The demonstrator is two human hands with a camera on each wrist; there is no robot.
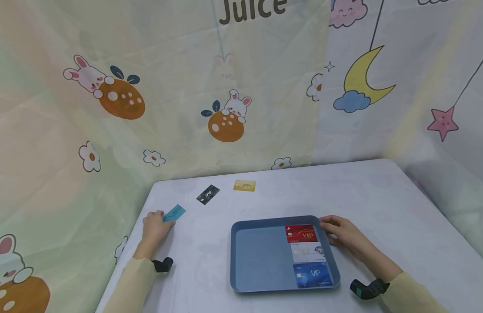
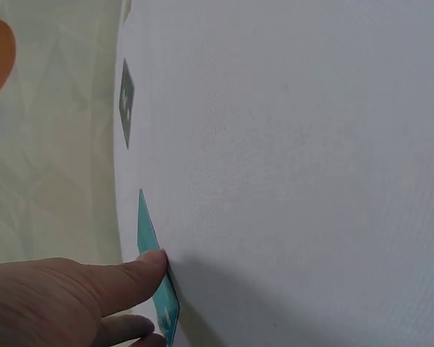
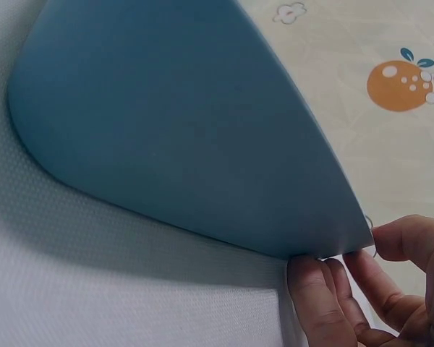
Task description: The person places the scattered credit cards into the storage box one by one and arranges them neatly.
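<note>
At the table's left side my left hand [image 1: 155, 228] pinches a teal VIP card [image 1: 175, 212]. In the left wrist view its thumb lies on the face of the card [image 2: 147, 233], and the other fingers are at the near end. My right hand [image 1: 344, 232] grips the right rim of a blue-grey tray [image 1: 261, 256] near its far corner. The right wrist view shows thumb and fingers on either side of the tray's edge [image 3: 202, 144]. Inside the tray's right side, a red VIP card [image 1: 296, 235], a white card [image 1: 304, 257] and a blue VIP card [image 1: 307, 280] form a column.
Farther back on the white table [image 1: 382, 208] lie a black VIP card [image 1: 206, 196] and a gold card [image 1: 244, 186]. A printed cloth [image 1: 178, 117] hangs right behind the table's back edge. Each wrist carries a small black device [image 1: 368, 290].
</note>
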